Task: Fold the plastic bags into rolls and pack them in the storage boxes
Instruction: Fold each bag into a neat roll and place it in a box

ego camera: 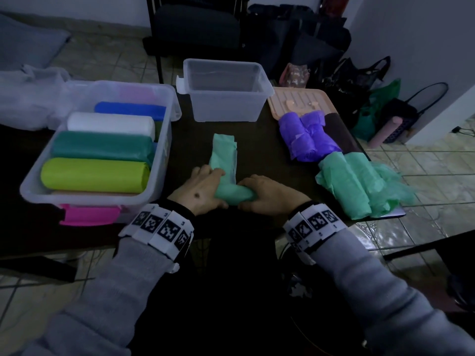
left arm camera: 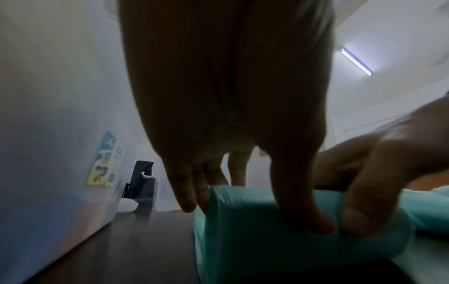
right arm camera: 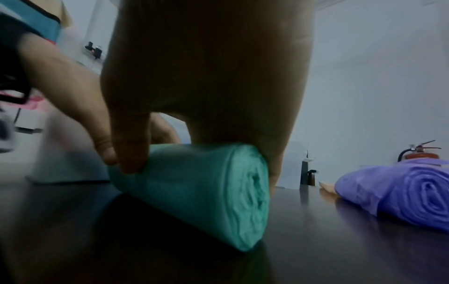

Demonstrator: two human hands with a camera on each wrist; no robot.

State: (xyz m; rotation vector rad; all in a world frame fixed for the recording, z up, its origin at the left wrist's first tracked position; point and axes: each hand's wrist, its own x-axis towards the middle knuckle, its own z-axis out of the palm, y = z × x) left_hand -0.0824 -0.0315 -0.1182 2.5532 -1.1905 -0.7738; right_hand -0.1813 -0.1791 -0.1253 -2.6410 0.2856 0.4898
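**Hands mid-roll on green bag, one box full, one empty**

Fingers of both hands curl round a half-made roll at lower centre of the head view. Left hand (ego camera: 203,187) grips the roll's left end, thumb pressed on its near side; right hand (ego camera: 267,192) clasps the right end, w/ thumb tip meeting the left thumb on the plastic. The green bag (ego camera: 226,173) is rolled at the near end only; its flat folded tail runs up-frame toward centre, so this roll looks roughly half wound.

Done so far, judging by the layout: clear box at left (ego camera: 164,129) holds finished rolls — lime, dark green, white, blue, others partly hidden beneath. Second clear box (ego camera: 262,88), upper centre, appears to have nothing in it.

Left to do: purple bags (ego camera: 305,136) at centre right and more green bags (ego camera: 359,183) below them, loosely bundled, not tight rolls, none packed. Peach lid (ego camera: 285,100) lies behind the purple pile; pink lid (ego camera: 87,214) pokes out under the full box. All on a dark table (ego camera: 259,140).
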